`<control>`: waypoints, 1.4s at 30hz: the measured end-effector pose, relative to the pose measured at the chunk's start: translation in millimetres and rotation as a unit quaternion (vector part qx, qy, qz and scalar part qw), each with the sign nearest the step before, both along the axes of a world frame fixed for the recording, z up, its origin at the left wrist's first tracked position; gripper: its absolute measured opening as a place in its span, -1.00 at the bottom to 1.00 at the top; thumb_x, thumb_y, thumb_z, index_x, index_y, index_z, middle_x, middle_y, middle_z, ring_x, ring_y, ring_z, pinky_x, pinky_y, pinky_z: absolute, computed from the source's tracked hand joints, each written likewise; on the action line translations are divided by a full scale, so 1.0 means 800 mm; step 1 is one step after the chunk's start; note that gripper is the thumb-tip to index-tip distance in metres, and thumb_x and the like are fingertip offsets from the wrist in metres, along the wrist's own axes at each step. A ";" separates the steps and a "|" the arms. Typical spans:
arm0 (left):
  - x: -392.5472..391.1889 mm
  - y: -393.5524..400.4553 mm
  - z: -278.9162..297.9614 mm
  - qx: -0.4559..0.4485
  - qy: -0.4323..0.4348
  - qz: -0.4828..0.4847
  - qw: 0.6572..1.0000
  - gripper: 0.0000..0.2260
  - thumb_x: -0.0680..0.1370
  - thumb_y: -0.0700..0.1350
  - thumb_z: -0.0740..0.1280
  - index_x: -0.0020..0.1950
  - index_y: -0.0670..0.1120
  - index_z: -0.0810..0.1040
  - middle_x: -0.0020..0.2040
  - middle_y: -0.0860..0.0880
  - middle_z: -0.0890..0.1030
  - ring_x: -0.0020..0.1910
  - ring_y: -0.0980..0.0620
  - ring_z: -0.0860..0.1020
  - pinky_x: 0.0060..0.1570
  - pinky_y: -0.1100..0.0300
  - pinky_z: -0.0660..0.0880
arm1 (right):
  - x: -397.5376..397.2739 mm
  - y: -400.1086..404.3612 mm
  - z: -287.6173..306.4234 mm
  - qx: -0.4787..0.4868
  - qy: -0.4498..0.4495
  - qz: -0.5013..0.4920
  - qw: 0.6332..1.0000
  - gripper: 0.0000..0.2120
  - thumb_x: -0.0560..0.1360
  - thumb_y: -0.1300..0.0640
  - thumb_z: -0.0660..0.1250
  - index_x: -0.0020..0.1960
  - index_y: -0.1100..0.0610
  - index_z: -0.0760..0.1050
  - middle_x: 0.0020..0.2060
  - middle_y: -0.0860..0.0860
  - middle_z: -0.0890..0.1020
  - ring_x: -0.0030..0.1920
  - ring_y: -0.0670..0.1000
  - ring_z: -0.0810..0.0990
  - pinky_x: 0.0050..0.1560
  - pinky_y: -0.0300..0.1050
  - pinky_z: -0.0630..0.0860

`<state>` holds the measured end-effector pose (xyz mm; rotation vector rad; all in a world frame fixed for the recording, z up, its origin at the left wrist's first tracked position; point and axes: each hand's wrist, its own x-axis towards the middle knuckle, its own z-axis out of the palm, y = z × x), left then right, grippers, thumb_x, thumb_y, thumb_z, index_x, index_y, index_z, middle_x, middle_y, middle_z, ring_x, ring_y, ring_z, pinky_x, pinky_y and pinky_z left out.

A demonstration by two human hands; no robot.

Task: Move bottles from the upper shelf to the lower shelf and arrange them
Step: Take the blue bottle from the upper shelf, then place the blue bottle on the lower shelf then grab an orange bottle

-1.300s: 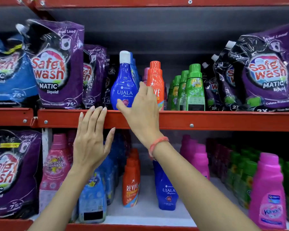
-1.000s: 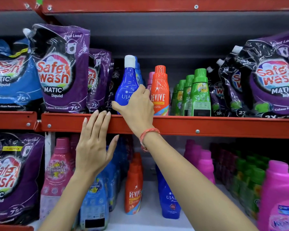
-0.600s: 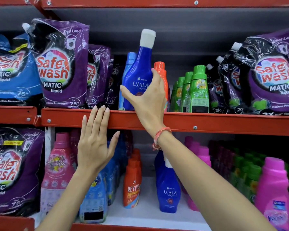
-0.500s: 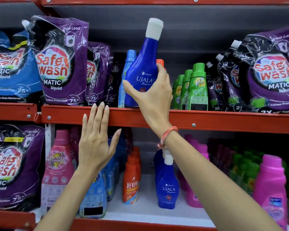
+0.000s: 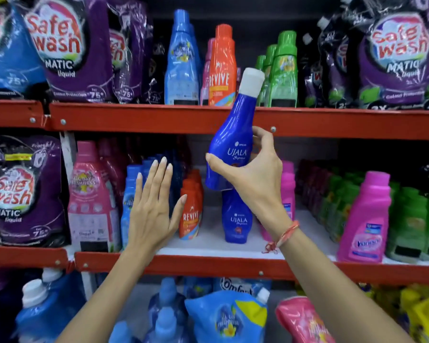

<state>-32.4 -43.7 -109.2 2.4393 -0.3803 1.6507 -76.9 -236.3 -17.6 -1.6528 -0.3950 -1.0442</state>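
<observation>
Gripping a dark blue bottle (image 5: pixel 229 149) around its lower body, the right hand (image 5: pixel 254 179) holds it in the air in front of the red front edge of the upper shelf (image 5: pixel 134 118). The bottle has a white cap (image 5: pixel 252 79) and leans to the right, its cap level with the goods on that shelf and its base hanging above the lower shelf (image 5: pixel 208 245). Thumb on the left side, fingers wrapped round the right, the grasp is closed on the bottle. A thread bracelet (image 5: pixel 286 235) sits on that wrist.

The left hand (image 5: pixel 154 206) is flat and empty, fingers spread wide, raised in front of the light blue bottles (image 5: pixel 129 194) near the left part of the lower shelf; whether it touches them is hard to say. Directly under the held bottle stands a second dark blue bottle (image 5: pixel 235 219), with an orange bottle (image 5: pixel 191 214) just to its left. Pink bottles (image 5: pixel 367 219) and green bottles (image 5: pixel 406 214) fill the right end.
</observation>
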 end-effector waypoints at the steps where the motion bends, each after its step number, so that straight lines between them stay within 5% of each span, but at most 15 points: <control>1: -0.001 -0.002 -0.008 0.001 0.012 -0.004 1.000 -0.43 0.60 0.08 0.12 0.52 -0.20 0.15 0.55 -0.14 0.20 0.55 -0.06 0.10 0.50 -0.15 0.05 | 0.002 -0.004 -0.012 -0.002 0.008 -0.001 1.000 -0.28 0.12 -0.14 0.59 0.20 -0.03 0.38 0.10 -0.14 0.58 0.06 -0.13 0.58 0.08 -0.23 0.51; 11: 0.003 -0.003 -0.091 0.014 0.154 -0.006 0.988 -0.42 0.60 0.11 0.08 0.53 -0.17 0.14 0.55 -0.11 0.19 0.55 -0.02 0.10 0.51 -0.06 0.05 | 0.047 -0.046 -0.126 -0.050 0.115 -0.031 0.992 -0.23 0.07 -0.07 0.59 0.16 -0.09 0.28 0.08 -0.12 0.52 0.01 -0.10 0.53 -0.17 -0.57 0.37; 16: 0.012 -0.001 -0.106 0.013 0.188 -0.016 0.982 -0.41 0.59 0.13 0.02 0.52 -0.19 0.17 0.54 -0.11 0.22 0.53 -0.03 0.15 0.51 -0.01 0.02 | 0.073 -0.051 -0.163 -0.080 0.173 -0.069 0.979 -0.17 0.04 -0.07 0.61 0.20 0.04 0.31 0.08 -0.07 0.53 0.07 -0.01 0.54 -0.05 -0.21 0.43; 29: 0.016 0.007 -0.138 0.017 0.203 -0.019 0.979 -0.43 0.61 0.12 0.00 0.48 -0.23 0.25 0.50 -0.13 0.32 0.50 -0.02 0.23 0.49 -0.01 0.10 | 0.088 -0.048 -0.194 -0.104 0.174 -0.080 0.976 -0.16 0.06 -0.05 0.61 0.23 0.05 0.30 0.08 -0.12 0.45 0.05 -0.12 0.43 -0.05 -0.28 0.36; 35: 0.015 0.006 -0.140 0.018 0.210 -0.005 0.978 -0.42 0.61 0.14 -0.04 0.47 -0.23 0.27 0.48 -0.14 0.34 0.49 -0.03 0.26 0.48 0.01 0.11 | 0.081 -0.050 -0.189 -0.140 0.188 -0.066 0.970 -0.17 0.14 -0.09 0.62 0.28 0.07 0.31 0.19 -0.02 0.50 0.19 0.01 0.49 0.08 -0.15 0.49; 39: 0.011 0.003 -0.140 0.011 0.221 0.006 0.975 -0.40 0.62 0.15 -0.06 0.44 -0.26 0.33 0.43 -0.18 0.41 0.43 -0.07 0.35 0.48 0.07 0.06 | 0.055 -0.047 -0.162 -0.130 0.105 -0.129 0.977 -0.25 0.24 -0.28 0.49 0.29 0.03 0.37 0.18 -0.06 0.45 0.21 -0.05 0.41 0.13 -0.25 0.34; 42: 0.005 0.000 -0.136 0.004 0.239 0.029 0.970 -0.38 0.62 0.16 -0.08 0.38 -0.29 0.40 0.37 -0.22 0.48 0.37 -0.12 0.44 0.47 0.14 0.00 | 0.034 -0.039 -0.110 -0.092 -0.004 -0.128 0.987 -0.48 0.36 -0.21 0.44 0.21 -0.01 0.42 0.12 -0.13 0.44 0.16 -0.09 0.42 0.12 -0.20 0.43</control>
